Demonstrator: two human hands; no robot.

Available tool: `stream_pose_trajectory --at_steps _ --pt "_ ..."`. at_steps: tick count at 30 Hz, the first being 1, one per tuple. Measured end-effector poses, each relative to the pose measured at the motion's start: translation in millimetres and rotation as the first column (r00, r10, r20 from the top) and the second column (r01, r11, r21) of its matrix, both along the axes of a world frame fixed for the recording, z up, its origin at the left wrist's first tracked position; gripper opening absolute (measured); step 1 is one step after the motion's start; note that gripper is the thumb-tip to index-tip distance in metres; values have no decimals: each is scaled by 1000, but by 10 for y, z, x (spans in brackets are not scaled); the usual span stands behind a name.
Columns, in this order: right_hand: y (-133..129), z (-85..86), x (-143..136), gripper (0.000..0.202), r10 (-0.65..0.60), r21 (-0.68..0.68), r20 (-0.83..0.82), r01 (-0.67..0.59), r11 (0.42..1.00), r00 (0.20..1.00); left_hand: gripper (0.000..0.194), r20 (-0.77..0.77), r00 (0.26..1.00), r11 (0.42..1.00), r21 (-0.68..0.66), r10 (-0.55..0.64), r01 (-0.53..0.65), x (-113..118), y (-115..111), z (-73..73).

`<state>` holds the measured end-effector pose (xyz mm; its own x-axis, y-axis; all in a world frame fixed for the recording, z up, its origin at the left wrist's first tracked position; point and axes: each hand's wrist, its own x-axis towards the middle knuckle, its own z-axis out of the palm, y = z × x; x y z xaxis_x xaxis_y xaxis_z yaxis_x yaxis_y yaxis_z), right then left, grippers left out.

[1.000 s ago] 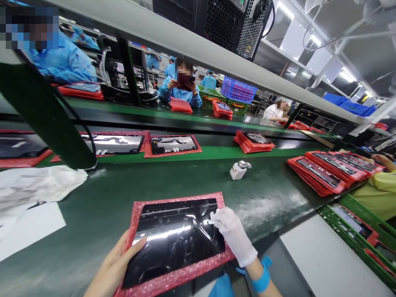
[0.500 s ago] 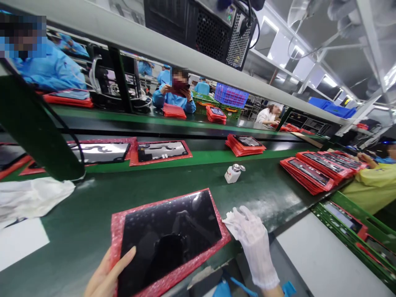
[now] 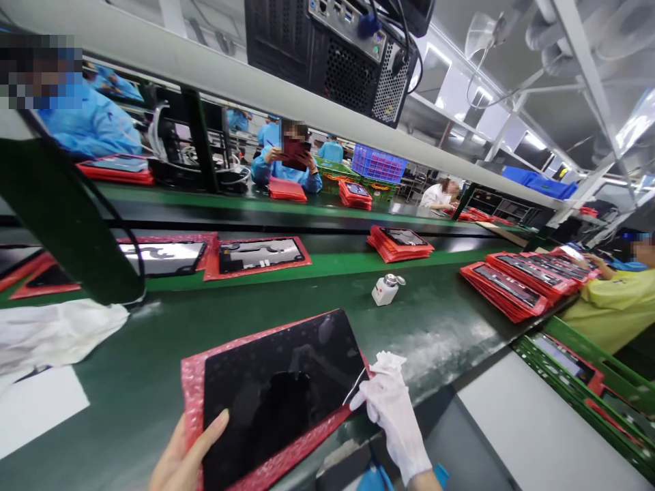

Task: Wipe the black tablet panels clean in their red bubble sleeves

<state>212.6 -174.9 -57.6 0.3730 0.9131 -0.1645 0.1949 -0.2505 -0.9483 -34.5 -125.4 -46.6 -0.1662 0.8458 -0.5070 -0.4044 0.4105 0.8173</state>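
I have the left hand (image 3: 179, 455) clasping the black panel (image 3: 279, 389) and its red bubble wrap (image 3: 193, 399) at the left side, thumb laid on the dark face. The panel is tilted, above the near edge of the green desk (image 3: 245, 307). My right hand (image 3: 393, 408), gloved in white, pinches a crumpled white wipe (image 3: 387, 363) at the panel's right edge; whether the fingertips press on the glass, I can't tell.

I judge the step in hand to be work at that edge with the wipe. Any stroke from here calls for a steady left grip, light pressure and the wrap kept from sliding.

The white bottle (image 3: 385, 292) stands beyond the panel, toward the far edge. A stack of red-wrapped panels (image 3: 512, 290) lies at the right end, and a white cloth (image 3: 56, 334) toward the left end.
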Motion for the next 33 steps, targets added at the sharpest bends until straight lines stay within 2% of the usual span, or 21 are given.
stream_pose_trajectory --at_steps 2,4,8,11,16,21,29,33 --pt "-6 41 13 34 -7 -2 47 8 1000 999 50 16 1000 1000 -1 17 -17 34 -22 66" --pt "-4 120 1 33 -18 14 0 18 1000 1000 49 29 999 1000 5 29 -30 46 -33 84" --pt "46 276 -55 40 25 100 -142 -11 995 990 50 47 999 999 30 24 -25 37 -37 35" --pt "85 333 -85 41 45 154 -126 -26 988 991 50 54 998 999 32 30 -31 38 -36 13" --pt "91 386 -93 42 9 139 -158 14 990 987 52 91 995 999 16 41 -43 48 -40 43" --pt "76 325 -52 45 8 149 -72 2 989 997 56 128 990 998 8 54 -55 48 -49 55" --pt "75 191 -50 40 -42 201 -109 64 978 993 57 189 980 998 -3 65 -66 46 -45 17" --pt "58 150 -27 40 -43 168 -97 59 984 994 58 192 979 998 -8 65 -65 36 -47 -18"
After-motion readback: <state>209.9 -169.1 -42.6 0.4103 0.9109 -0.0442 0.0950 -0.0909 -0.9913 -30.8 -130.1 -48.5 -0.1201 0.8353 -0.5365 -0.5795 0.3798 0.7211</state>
